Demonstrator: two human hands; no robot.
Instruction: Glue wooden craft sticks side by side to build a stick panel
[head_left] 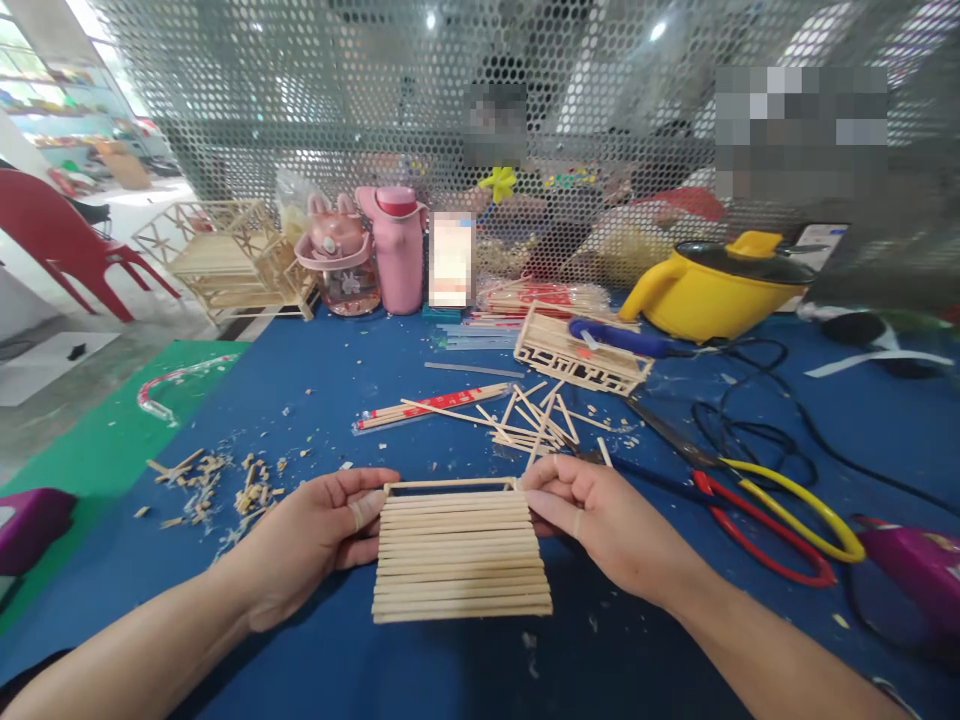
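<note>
A small panel of wooden sticks [461, 560], laid side by side, is held up in front of me, tilted towards me. Its far end has an open gap with a single crosswise stick [450, 485]. My left hand [322, 525] pinches the panel's far left corner between thumb and fingers. At the far right corner, my right hand [604, 520] grips it the same way. Just beyond my right hand lies a loose heap of cut sticks [536, 420]. Paper-wrapped chopsticks [435, 405] rest behind the panel.
Scissors [772, 520] with red and yellow handles lie right, near a dark cord [750, 400]. A blue-handled tool [622, 338] rests by a stick frame [547, 350]. Wood scraps [255, 485] litter the left. Behind stand a stick model [232, 260], pink bottle [401, 250] and yellow pot [697, 295].
</note>
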